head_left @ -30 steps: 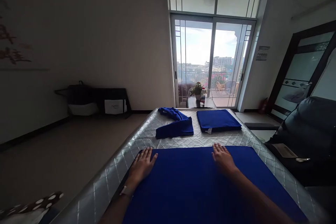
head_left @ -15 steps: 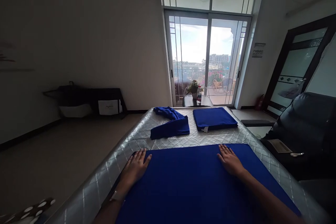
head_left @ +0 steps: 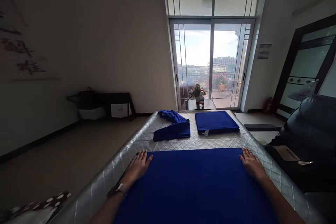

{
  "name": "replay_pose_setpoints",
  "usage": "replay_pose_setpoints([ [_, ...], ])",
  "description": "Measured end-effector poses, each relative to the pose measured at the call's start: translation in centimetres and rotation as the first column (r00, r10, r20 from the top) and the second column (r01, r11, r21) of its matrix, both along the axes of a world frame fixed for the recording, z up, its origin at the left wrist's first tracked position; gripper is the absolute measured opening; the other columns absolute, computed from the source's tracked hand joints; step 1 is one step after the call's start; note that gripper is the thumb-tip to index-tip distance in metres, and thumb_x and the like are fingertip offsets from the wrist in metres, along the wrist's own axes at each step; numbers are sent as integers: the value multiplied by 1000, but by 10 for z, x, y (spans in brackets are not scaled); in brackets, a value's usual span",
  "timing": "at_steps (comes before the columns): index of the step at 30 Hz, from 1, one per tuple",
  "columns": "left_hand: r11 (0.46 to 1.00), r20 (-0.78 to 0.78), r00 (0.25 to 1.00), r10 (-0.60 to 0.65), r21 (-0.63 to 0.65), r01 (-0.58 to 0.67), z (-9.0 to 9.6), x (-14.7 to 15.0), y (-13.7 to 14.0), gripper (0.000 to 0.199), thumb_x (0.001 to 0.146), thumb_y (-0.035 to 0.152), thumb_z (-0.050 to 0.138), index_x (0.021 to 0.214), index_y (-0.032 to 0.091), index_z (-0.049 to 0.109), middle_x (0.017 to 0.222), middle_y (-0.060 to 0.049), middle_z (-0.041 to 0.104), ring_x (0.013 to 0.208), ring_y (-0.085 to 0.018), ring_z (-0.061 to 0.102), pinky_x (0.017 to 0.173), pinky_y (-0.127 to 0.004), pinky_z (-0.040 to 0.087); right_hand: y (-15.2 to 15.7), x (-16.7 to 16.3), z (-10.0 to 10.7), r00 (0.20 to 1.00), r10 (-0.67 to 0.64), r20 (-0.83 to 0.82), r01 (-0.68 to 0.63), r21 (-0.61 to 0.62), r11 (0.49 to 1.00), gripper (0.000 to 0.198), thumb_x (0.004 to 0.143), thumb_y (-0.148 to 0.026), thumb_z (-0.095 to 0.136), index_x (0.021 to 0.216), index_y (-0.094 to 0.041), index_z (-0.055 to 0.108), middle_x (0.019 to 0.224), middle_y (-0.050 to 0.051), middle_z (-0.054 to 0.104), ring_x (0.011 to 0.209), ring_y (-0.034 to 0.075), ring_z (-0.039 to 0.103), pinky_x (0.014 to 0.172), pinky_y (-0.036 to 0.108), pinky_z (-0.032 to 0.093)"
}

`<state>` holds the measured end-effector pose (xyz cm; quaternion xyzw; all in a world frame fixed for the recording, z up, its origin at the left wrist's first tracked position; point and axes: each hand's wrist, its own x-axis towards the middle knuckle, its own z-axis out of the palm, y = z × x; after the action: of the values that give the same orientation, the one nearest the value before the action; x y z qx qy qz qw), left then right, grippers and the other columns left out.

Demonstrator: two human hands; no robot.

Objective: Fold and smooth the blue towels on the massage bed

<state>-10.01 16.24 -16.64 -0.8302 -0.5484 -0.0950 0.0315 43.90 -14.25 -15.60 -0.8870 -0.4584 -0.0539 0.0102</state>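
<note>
1. In the head view, your left hand (head_left: pixel 138 165) lies at the far left corner of the blue cloth (head_left: pixel 199 185), fingers extended and loose, palm down.
2. Your right hand (head_left: pixel 252 164) rests flat at its far right corner, fingers likewise straight and ungripping.
3. The blue cloth lies spread before you on the silvery quilted mattress (head_left: pixel 210 143).
4. Ahead, a white pot (head_left: pixel 197 99) holds a leafy plant (head_left: pixel 196 90); the bottle (head_left: pixel 202 99) beside it is too small to tell its contents.
5. Just beyond your cloth sit a rumpled blue garment (head_left: pixel 174 131), left, and a folded blue stack (head_left: pixel 216 121), right.
6. A black armchair (head_left: pixel 312 122) stands beside the mattress, on your right.
</note>
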Motion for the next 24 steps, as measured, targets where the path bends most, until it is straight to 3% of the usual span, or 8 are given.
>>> replay_pose_setpoints([
  [3, 1000, 48, 999, -11, 9, 11, 14, 28, -21, 75, 101, 54, 27, 152, 0, 40, 159, -23, 37, 151, -32, 31, 124, -52, 26, 1, -7, 9, 997, 24, 71, -25, 21, 999, 65, 100, -33, 24, 157, -4, 33, 164, 13, 29, 153, 27, 23, 125, 49, 16],
  [5, 988, 75, 986, -152, 10, 151, 21, 60, -41, 73, 103, 53, 21, 154, 3, 38, 161, -20, 35, 152, -29, 29, 125, -49, 26, 8, -27, 22, 989, 89, 119, -95, 41, 995, 62, 99, -27, 25, 154, -2, 38, 162, 16, 32, 153, 28, 23, 125, 49, 13],
  [9, 866, 118, 861, -495, -11, 500, 25, 141, -88, 67, 105, 54, 18, 155, 16, 39, 162, -13, 38, 153, -26, 28, 125, -49, 27, 39, -105, 46, 944, 331, 23, -331, 83, 940, 60, 100, -28, 26, 153, -7, 42, 158, 15, 39, 150, 24, 30, 125, 43, 17],
  [13, 795, 168, 785, -597, -8, 606, 20, 195, -117, 65, 105, 54, 18, 158, 18, 34, 162, -13, 37, 153, -25, 27, 126, -49, 26, 77, -180, 46, 862, 492, -120, -482, 109, 870, 61, 101, -32, 26, 157, -10, 37, 162, 12, 32, 152, 23, 25, 125, 42, 17],
  [17, 796, 199, 787, -584, -48, 603, 19, 203, -124, 67, 105, 53, 16, 159, 16, 30, 162, -14, 35, 154, -25, 24, 126, -50, 24, 93, -205, 34, 843, 503, -190, -493, 100, 864, 63, 101, -30, 24, 159, -8, 29, 165, 13, 25, 155, 24, 16, 125, 43, 12],
  [24, 808, 173, 814, -555, -121, 577, 25, 195, -118, 73, 103, 59, 14, 159, 14, 29, 165, -12, 30, 155, -26, 22, 127, -50, 22, 87, -195, 36, 840, 466, -279, -458, 96, 884, 68, 104, -45, 15, 162, -11, 21, 167, 8, 20, 155, 19, 11, 126, 40, 6],
])
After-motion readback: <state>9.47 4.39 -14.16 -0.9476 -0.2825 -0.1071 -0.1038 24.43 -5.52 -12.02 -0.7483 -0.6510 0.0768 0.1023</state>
